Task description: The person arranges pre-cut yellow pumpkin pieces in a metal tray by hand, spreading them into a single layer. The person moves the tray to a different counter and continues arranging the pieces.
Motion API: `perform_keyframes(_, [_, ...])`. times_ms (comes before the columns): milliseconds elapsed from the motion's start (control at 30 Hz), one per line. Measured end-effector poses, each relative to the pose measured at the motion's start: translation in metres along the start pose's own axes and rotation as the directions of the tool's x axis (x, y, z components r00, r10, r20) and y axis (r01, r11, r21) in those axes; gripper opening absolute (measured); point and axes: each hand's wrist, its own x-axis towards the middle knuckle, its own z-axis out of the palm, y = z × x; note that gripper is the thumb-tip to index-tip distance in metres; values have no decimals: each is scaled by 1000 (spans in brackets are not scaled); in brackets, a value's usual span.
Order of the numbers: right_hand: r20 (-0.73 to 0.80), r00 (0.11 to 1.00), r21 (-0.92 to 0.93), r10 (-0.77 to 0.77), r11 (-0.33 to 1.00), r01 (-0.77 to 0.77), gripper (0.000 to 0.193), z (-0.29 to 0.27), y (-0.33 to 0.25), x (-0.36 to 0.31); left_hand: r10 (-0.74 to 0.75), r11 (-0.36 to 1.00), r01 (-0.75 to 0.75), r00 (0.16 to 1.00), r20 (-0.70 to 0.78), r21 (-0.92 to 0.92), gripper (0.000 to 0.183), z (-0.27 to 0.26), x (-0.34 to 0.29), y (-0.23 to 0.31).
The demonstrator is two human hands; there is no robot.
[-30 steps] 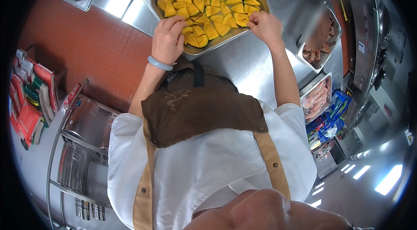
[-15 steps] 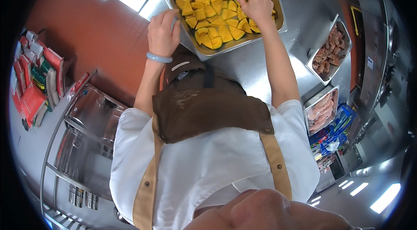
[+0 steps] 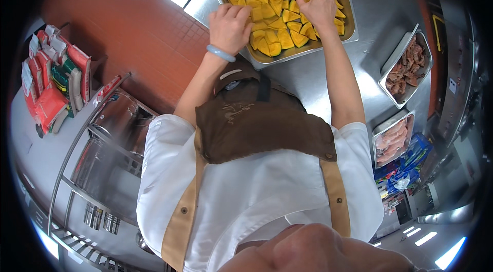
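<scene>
A rectangular metal tray (image 3: 353, 26) holds many cut pumpkin pieces (image 3: 276, 4), yellow with green rind, spread over its bottom. My right hand (image 3: 319, 7) reaches over the tray's right half. Its thumb and forefinger are apart, with the tips at the pumpkin pieces; no piece is seen lifted. Across the tray's left rim comes my left hand (image 3: 229, 27), its fingers bent and parted from the thumb, close to the pieces on that side. A pale bangle (image 3: 221, 53) circles my left wrist. The undersides of both hands are hidden.
The tray stands on a steel counter (image 3: 308, 78). To the right are a metal pan of dark meat chunks (image 3: 405, 69) and another of pale meat (image 3: 392, 141). Red and white bags (image 3: 54, 98) sit at the left, near a metal rack (image 3: 77, 143) and the reddish tiled floor (image 3: 138, 41).
My left hand has moved from outside the tray's left rim to over the pieces inside. The right hand stays over the right half. The whole view has shifted a little.
</scene>
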Motion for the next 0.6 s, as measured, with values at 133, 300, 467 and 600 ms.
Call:
perform_keyframes(133, [-25, 996, 219, 83, 973, -76, 50, -10, -3, -3, 39, 992, -48, 996, 76, 115, 40, 18, 16, 14])
perform_keyframes(300, [226, 921, 962, 318, 74, -262, 37, -41, 1, -24, 35, 986, -50, 995, 95, 162, 38, 30, 27, 18])
perform_keyframes(467, [486, 807, 850, 334, -393, -350, 24, -85, 54, -40, 38, 999, -38, 999, 28, -19, 42, 30, 38, 19])
perform_keyframes(600, [432, 835, 809, 339, 262, -525, 14, -78, 71, -49, -132, 944, 131, 991, 17, -304, 44, 32, 43, 29])
